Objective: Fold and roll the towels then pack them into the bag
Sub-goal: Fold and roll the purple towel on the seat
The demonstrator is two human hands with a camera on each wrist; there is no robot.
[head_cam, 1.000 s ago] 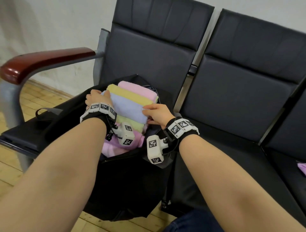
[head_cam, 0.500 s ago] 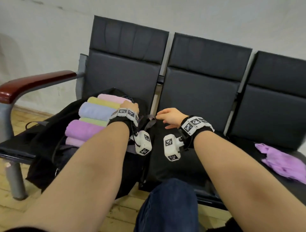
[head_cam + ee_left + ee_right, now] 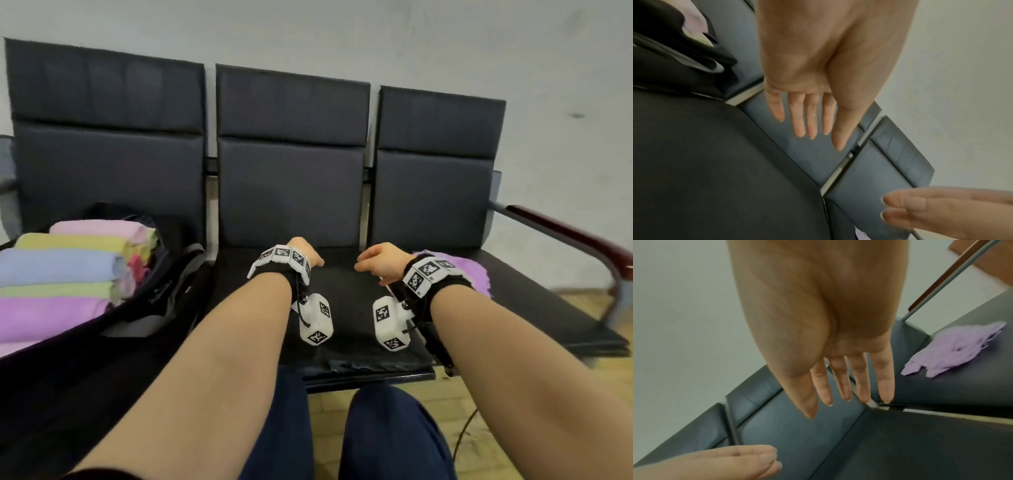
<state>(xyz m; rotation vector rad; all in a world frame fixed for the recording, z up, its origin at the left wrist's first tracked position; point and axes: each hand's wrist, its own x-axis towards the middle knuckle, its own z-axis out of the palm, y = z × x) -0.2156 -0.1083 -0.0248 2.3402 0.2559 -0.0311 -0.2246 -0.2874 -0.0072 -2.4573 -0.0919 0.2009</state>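
A black bag (image 3: 161, 291) lies open on the left seat with several rolled towels (image 3: 61, 267) stacked in it, pink, yellow, blue, green and purple. A loose purple towel (image 3: 469, 270) lies crumpled on the right seat, partly behind my right wrist; it also shows in the right wrist view (image 3: 960, 350). Both hands hover over the middle seat and hold nothing. My left hand (image 3: 305, 255) has straight fingers (image 3: 809, 116). My right hand (image 3: 376, 262) also has straight fingers (image 3: 859, 382), left of the purple towel.
Three dark padded seats (image 3: 359, 308) stand joined against a pale wall. A red-brown armrest (image 3: 575, 236) closes the right end. My legs in dark blue trousers (image 3: 394, 435) are in front of the middle seat, above a wooden floor.
Both hands left the towels in the bag and moved right over the middle seat. My view swung right, bringing the loose purple towel closer to my right hand.
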